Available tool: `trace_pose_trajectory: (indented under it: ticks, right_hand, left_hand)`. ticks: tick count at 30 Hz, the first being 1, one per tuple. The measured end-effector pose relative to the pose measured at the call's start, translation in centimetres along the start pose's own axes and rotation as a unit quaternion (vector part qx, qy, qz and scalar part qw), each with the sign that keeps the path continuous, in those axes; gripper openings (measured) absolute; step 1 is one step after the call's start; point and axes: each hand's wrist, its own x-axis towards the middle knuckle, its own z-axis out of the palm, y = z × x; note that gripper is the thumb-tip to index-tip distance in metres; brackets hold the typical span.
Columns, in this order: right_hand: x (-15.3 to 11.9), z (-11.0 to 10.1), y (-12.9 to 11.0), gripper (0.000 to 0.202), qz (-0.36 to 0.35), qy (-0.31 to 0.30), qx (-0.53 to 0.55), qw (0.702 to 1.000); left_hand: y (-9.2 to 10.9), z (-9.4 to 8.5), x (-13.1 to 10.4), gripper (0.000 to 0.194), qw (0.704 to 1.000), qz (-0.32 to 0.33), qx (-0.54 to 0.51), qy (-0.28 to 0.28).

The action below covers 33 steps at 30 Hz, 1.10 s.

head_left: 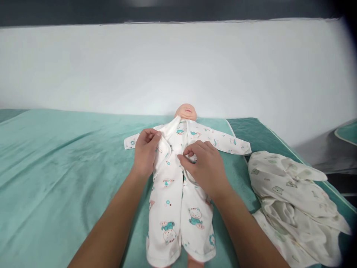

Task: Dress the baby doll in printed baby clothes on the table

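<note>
A baby doll (186, 111) lies on its back, its head toward the wall, in a white printed garment (167, 193) with long sleeves spread sideways. My left hand (146, 149) pinches the edge of the front flap at the chest, on the left, and that flap is folded back. Over the other side of the chest, my right hand (205, 163) has its fingers closed at the edge of the front opening. The doll's feet ends show below the garment's legs at the bottom of the view.
A crumpled white printed cloth (295, 208) lies to the right of the doll. Green sheet (69, 178) covers the bed, which meets a white wall (111, 67) behind the doll's head. Another green edge (347, 132) shows at far right.
</note>
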Motion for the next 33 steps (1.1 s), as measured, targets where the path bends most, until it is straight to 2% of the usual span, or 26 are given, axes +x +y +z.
trace_pose_trajectory:
  ticks: [3,5,7,9,11,12,14,16,18,20,22,25,27,30,33]
  right_hand:
    - [0.1,0.0,0.1,0.011,0.014,-0.002,0.056,0.998]
    - [0.4,-0.4,0.7,0.011,0.058,-0.011,0.165,0.985]
    - [0.8,-0.9,2.0,0.012,0.13,0.017,0.31,0.942]
    - [1.3,-1.3,3.5,0.015,0.195,0.089,0.407,0.888]
    - [1.6,-1.4,4.6,0.018,0.224,0.157,0.414,0.868]
    - [1.6,-1.3,4.8,0.018,0.225,0.168,0.391,0.876]
    - [1.4,-0.7,4.4,0.015,0.194,0.162,0.319,0.914]
    - [1.0,-0.1,3.3,0.015,0.111,0.138,0.226,0.958]
    - [0.5,0.4,2.1,0.025,0.005,0.104,0.121,0.987]
    - [0.1,0.7,1.3,0.033,-0.066,0.056,0.029,0.996]
    - [-0.2,0.8,1.1,0.037,-0.081,0.008,-0.034,0.996]
    - [-0.4,0.8,1.2,0.044,-0.055,-0.037,-0.078,0.995]
    - [-0.4,0.9,1.2,0.049,-0.039,-0.048,-0.073,0.995]
    - [-0.1,0.8,1.3,0.053,-0.015,-0.046,0.012,0.999]
    - [0.4,0.3,3.0,0.05,0.079,0.023,0.163,0.983]
  left_hand:
    - [-0.1,-1.1,1.0,0.02,0.994,0.002,-0.012,0.106]
    - [-0.2,-2.3,2.0,0.022,0.984,-0.016,-0.031,0.175]
    - [-0.4,-3.4,3.0,0.024,0.97,-0.045,-0.054,0.233]
    - [-0.8,-4.2,3.6,0.028,0.963,-0.065,-0.059,0.255]
    - [-1.3,-4.5,3.7,0.034,0.968,-0.058,-0.009,0.244]
    - [-1.5,-4.4,3.6,0.036,0.97,-0.036,0.044,0.237]
    - [-1.9,-4.2,3.3,0.038,0.959,0.047,0.185,0.211]
    - [-2.3,-3.9,3.0,0.035,0.925,0.149,0.316,0.151]
    - [-2.6,-3.5,2.8,0.031,0.887,0.223,0.401,0.046]
    - [-2.8,-3.2,2.8,0.031,0.847,0.256,0.462,-0.06]
    - [-2.9,-3.0,2.8,0.034,0.804,0.254,0.524,-0.119]
    - [-2.7,-2.9,2.6,0.041,0.754,0.212,0.606,-0.136]
    - [-2.5,-2.8,2.5,0.044,0.735,0.196,0.635,-0.135]
    - [-2.5,-2.9,2.5,0.044,0.734,0.193,0.639,-0.124]
    - [-2.7,-3.2,3.1,0.043,0.754,0.183,0.622,-0.105]
